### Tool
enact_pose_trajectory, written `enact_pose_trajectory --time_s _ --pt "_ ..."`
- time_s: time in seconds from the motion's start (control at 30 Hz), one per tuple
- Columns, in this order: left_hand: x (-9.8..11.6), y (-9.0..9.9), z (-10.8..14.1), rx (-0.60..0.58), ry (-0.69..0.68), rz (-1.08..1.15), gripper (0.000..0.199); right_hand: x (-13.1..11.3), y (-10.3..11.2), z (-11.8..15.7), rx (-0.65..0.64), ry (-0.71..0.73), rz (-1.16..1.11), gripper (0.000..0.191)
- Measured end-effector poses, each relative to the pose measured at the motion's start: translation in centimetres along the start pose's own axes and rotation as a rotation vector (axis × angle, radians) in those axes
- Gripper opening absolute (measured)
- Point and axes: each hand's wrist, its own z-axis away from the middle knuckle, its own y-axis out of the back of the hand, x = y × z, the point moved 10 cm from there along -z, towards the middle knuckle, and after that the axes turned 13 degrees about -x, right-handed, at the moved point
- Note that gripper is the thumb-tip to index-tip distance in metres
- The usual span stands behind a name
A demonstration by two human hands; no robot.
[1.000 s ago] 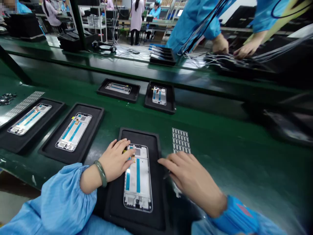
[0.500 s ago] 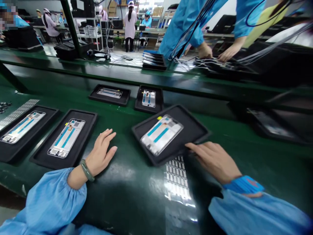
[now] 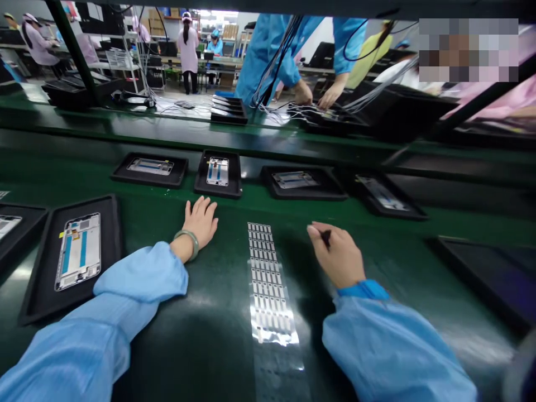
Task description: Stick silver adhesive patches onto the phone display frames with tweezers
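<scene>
Both hands rested on the green table beside a strip of small parts

At the left of the frame a black tray (image 3: pixel 33 279) with a phone frame (image 3: pixel 79 251) is seen, untouched. The left hand (image 3: pixel 201 220) is laid flat, released and empty, left of centre. The parts strip (image 3: pixel 268 279) lies at centre, apparently full. The right hand (image 3: pixel 337 254) is curled around a dark pen-like tool (image 3: pixel 325 237). Four trays (image 3: pixel 218 173) are lined up beyond. No writing can be read.

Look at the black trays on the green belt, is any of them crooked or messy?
Nothing is spilled or broken. Only the far trays face different ways: one tray points away, while the tray beside it lies sideways. The left hand rests flat on the belt.
</scene>
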Motion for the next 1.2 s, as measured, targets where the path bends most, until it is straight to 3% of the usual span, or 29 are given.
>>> enact_pose_trajectory --time_s 0.13,0.17,0.23,0.33,0.47,0.67,1.0,1.2 --pt "-1.3 0.1 -4.5 0.041 0.109 -0.009 0.042 -1.3 1.3 6.4 0.001 -0.15 -0.212 0.036" --pt "-1.6 0.2 -5.2 0.044 0.128 -0.012 0.038 -0.4 0.4 8.0 -0.035 -0.267 -0.458 0.036" --pt "-1.9 0.3 -6.1 0.047 0.147 -0.023 0.031 -0.7 -0.7 10.1 -0.082 -0.309 -0.598 0.041" --pt "-1.9 0.7 -6.3 0.053 0.134 -0.046 0.03 -0.7 -2.6 11.6 -0.113 -0.388 -0.819 0.033" --pt "-1.8 1.7 -4.9 0.077 0.094 -0.068 0.028 -0.2 -4.1 11.9 -0.032 -0.485 -1.165 0.036" --pt "-2.0 2.6 -2.4 0.081 0.018 -0.088 0.029 -0.5 -4.0 11.6 -0.001 -0.474 -1.181 0.03" --pt "-1.9 1.3 -2.1 -0.001 0.001 -0.188 0.019 -0.5 -4.4 11.6 -0.047 -0.505 -1.129 0.038" --pt "-1.6 1.3 0.3 -0.065 -0.015 -0.22 0.023 -1.0 -3.9 11.6 -0.01 -0.497 -1.14 0.038"
